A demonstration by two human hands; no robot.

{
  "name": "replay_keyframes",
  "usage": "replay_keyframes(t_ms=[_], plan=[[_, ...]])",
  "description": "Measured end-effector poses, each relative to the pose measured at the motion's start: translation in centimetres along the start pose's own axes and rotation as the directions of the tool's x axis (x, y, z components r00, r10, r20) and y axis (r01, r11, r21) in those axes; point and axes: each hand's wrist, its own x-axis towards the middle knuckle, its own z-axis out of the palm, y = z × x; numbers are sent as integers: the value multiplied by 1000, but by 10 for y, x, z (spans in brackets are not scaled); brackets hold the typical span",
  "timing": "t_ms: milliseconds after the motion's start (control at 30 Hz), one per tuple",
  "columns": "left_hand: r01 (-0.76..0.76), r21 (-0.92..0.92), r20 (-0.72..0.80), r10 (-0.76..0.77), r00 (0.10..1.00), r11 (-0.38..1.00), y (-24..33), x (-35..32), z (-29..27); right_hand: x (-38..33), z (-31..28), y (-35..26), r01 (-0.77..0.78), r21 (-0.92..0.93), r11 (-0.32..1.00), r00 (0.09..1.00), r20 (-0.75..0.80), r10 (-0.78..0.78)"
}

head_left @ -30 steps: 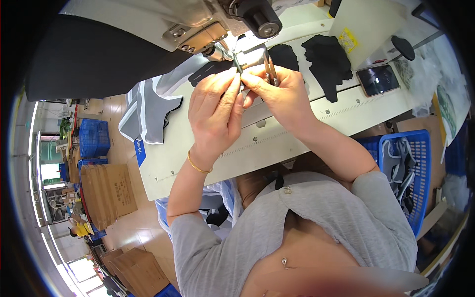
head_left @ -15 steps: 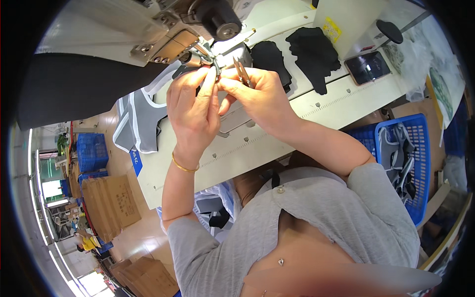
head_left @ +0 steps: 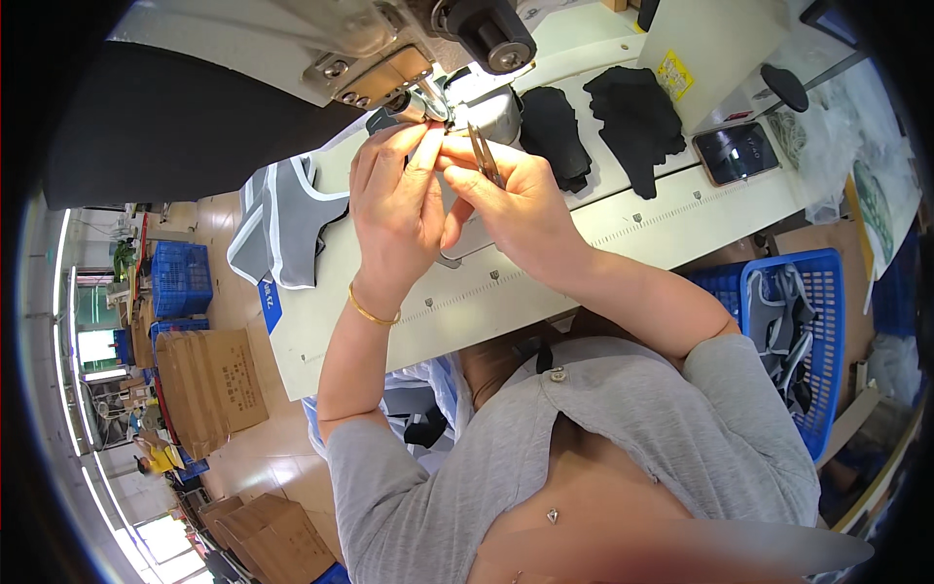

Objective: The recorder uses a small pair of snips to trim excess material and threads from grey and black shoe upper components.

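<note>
Both hands are close together under the head of a sewing machine (head_left: 389, 78), at its lit needle area. My left hand (head_left: 397, 200) pinches thumb and fingers at the presser foot; what they hold is too small and covered to make out. My right hand (head_left: 525, 200), its fingertips meeting the left ones, keeps a pair of thread snips (head_left: 484, 158) in its grip, blades pointing up toward the machine. Left of my left hand, a grey garment piece with white binding (head_left: 292, 229) lies over the table edge.
Two stacks of black fabric pieces (head_left: 637, 122) (head_left: 555, 136) lie right of the machine. Farther right is a phone (head_left: 736, 154). A blue basket (head_left: 827, 341) with grey pieces stands by my right elbow. Cardboard boxes (head_left: 209, 389) and blue crates (head_left: 182, 279) are on the floor at left.
The whole view has shifted a little, so the machine head appears farther right. Both hands remain together at the needle area, with the snips still in my right hand.
</note>
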Motion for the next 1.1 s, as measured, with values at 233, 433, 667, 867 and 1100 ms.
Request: replay_keyframes(t_ms=[233, 433, 667, 867, 1100], plan=[[25, -6, 14, -25, 1000, 1000, -2, 1, -1, 1, 2, 1, 19, -14, 1000, 1000, 8, -19], [21, -23, -23, -21, 1000, 1000, -6, -4, 5, 0, 2, -3, 25, -22, 999, 999, 22, -24], [169, 60, -222, -152, 963, 984, -5, -17, 31, -21, -25, 0, 73, -190, 979, 996, -31, -80], [208, 3, -199, -203, 959, 978, -30, -2, 49, -33, -37, -2, -74, -190, 979, 993, 72, 89], [435, -472, -425, -630, 649, 767, -71, -22, 5, -39, -28, -18, -26, -360, 933, 961, 247, 122]])
